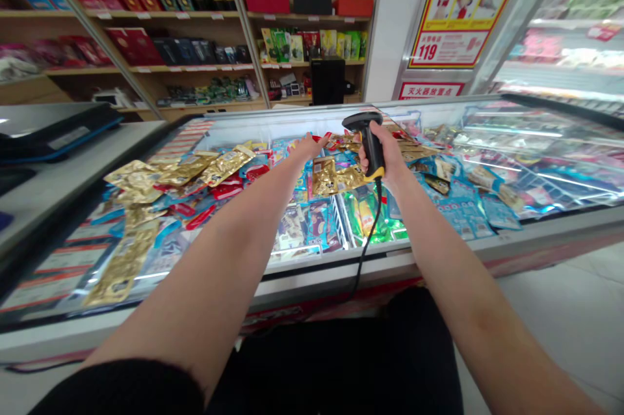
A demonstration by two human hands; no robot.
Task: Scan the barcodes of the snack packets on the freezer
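Note:
My right hand (387,148) is wrapped round the grip of a black and yellow barcode scanner (374,145), its head up and its cable hanging down over the freezer's front edge. With my left arm stretched forward, my left hand (309,146) is at the far side of the chest freezer, its fingers closed at a small red packet (319,138); the hand partly hides the packet. Between my arms lie gold foil packets (336,177). More gold packets (227,166) and red ones are heaped to the left. Blue packets (461,207) lie right of the scanner.
The chest freezer (292,265) with glass lids stretches across in front of me. On the left is a counter with a black device (58,132). Behind the freezer stand a black monitor (327,80) and shelves (195,68) of boxed goods. A refrigerated display (570,31) is at right.

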